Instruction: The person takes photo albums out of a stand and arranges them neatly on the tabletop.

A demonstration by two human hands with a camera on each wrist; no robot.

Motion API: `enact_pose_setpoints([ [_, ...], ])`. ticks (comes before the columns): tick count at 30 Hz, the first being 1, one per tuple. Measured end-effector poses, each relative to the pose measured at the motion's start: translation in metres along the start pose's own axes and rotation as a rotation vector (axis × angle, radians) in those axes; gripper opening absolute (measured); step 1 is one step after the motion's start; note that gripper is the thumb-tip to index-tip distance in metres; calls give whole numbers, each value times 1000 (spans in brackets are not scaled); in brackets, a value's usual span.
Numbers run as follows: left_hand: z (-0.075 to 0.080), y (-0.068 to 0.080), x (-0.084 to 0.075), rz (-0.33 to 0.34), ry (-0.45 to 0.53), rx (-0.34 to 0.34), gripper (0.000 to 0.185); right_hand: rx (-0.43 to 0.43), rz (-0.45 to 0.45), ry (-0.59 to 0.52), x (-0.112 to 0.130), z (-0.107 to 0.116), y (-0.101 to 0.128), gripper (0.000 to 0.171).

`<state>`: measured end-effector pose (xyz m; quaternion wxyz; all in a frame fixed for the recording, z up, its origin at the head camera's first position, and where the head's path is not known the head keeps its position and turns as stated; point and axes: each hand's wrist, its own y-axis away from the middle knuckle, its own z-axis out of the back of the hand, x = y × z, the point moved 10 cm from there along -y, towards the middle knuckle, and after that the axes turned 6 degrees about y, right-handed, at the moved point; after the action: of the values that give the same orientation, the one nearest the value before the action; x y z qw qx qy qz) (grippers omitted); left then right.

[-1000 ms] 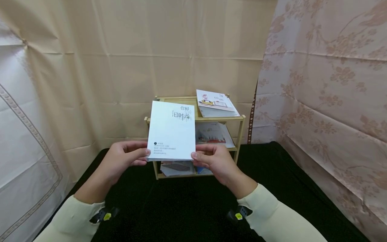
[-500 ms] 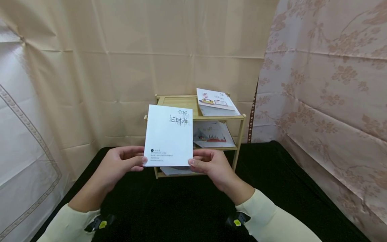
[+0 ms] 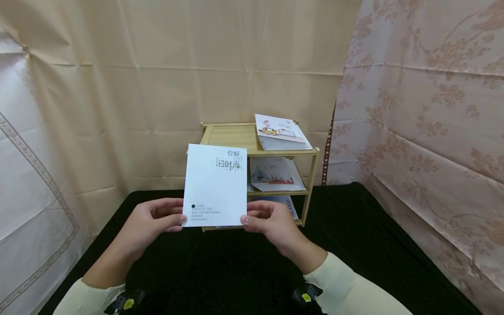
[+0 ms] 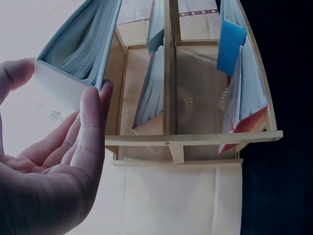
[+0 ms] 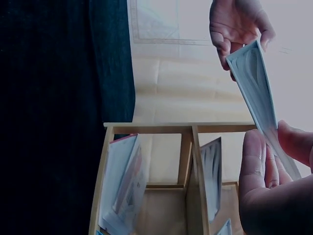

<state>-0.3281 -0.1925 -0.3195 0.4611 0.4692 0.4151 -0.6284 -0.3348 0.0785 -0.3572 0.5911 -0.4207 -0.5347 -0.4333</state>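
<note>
While both hands hold it upright above the desk, the thin white booklet with black printed characters (image 3: 215, 186) stands in front of the small three-tier wooden shelf (image 3: 309, 175), covering the shelf's left part in the head view. The left hand (image 3: 151, 221) pinches the booklet's lower left corner, thumb on the front cover and fingers curled behind; in the left wrist view the fingertips (image 4: 95, 105) lie against the booklet's page edges. The right hand (image 3: 267, 221) pinches the lower right corner in the same way, thumb in front and fingers behind, and the right wrist view shows the booklet (image 5: 259, 93) edge-on between the two hands.

Behind the booklet, the shelf stands on the black cloth-covered desk (image 3: 354, 245), against a beige creased fabric backdrop (image 3: 177, 65). A white illustrated booklet (image 3: 280, 132) lies on the right side of the top tier. Another pale illustrated booklet (image 3: 271, 174) lies on the middle tier, and a blue-covered booklet (image 3: 284, 204) shows on the lowest tier just right of the right hand. A pink floral curtain (image 3: 425, 109) hangs at the right.
</note>
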Motion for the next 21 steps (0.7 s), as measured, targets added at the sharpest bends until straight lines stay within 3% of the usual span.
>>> enact_pose_setpoints([
  [21, 0, 14, 33, 70, -4, -2, 66, 51, -18, 21, -28, -16, 5, 44],
])
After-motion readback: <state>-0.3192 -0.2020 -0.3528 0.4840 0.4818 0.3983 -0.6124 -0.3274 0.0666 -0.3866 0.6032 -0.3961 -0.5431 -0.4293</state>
